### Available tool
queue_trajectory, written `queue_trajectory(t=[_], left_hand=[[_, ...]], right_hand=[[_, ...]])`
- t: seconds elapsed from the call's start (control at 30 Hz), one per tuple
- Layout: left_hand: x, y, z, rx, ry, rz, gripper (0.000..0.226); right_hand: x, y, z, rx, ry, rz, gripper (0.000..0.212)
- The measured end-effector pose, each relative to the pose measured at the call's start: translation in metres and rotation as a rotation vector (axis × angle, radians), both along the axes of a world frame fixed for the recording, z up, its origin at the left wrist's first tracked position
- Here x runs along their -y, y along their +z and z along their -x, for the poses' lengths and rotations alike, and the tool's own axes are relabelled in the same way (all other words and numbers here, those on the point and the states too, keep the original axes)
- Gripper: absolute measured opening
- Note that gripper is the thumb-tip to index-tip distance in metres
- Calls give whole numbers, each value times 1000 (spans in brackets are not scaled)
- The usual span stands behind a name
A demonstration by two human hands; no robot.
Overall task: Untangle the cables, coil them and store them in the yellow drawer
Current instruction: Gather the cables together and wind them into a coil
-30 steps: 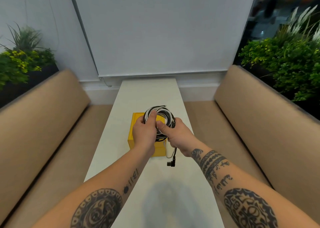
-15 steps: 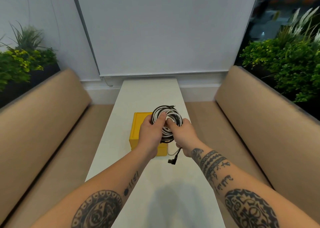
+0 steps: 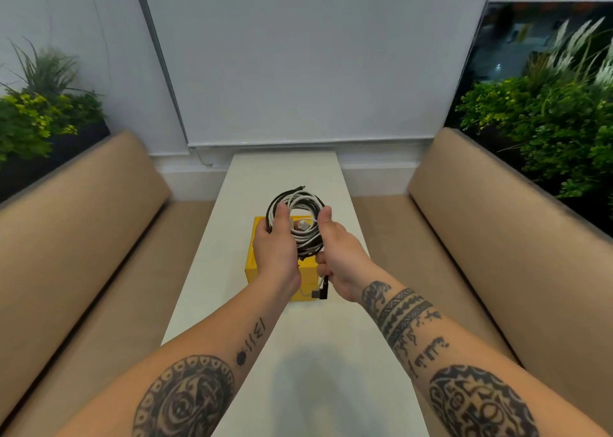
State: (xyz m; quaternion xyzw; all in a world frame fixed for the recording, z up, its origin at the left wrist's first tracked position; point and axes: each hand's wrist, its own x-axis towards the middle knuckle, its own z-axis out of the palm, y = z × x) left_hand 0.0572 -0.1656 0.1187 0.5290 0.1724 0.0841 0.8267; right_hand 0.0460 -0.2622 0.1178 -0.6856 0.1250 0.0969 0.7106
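Observation:
A coil of black and white cables (image 3: 300, 204) hangs in the air above the yellow drawer box (image 3: 253, 265), which stands on the narrow white table (image 3: 288, 171). My left hand (image 3: 277, 250) grips the coil's left side, thumb laid over the strands. My right hand (image 3: 338, 254) grips the right side, thumb up along the loop. A black angled plug (image 3: 322, 291) on a loose cable end dangles below my right hand, in front of the box. My hands hide the box's top, so whether it is open cannot be told.
Tan upholstered benches (image 3: 99, 224) (image 3: 497, 211) run along both sides of the table. Planters with green plants (image 3: 39, 111) (image 3: 544, 118) sit behind the backrests. A white roller blind (image 3: 298, 55) covers the wall at the table's far end.
Both hands have shifted their hold outward to opposite sides of the coil, which now faces me as a wider loop. The dangling plug stays below my right hand.

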Motion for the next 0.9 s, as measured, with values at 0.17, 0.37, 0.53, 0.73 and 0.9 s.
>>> queue_trajectory(t=[0.17,0.37,0.53,0.73,0.9], left_hand=[[4,4,6,20,-27,-72,33],[3,-5,16,21,-274,-110,34],[-20,1,7,-111,-467,-139,40],[-53,4,-11,-330,-843,-95,69],[-47,0,-4,-330,-943,-232,58]], right_hand=[[-6,-6,2,112,-26,53,64],[10,-17,-12,267,-203,198,37],[31,-15,-16,210,-10,427,34],[38,-6,-9,268,416,779,30],[42,1,-16,233,634,962,51]])
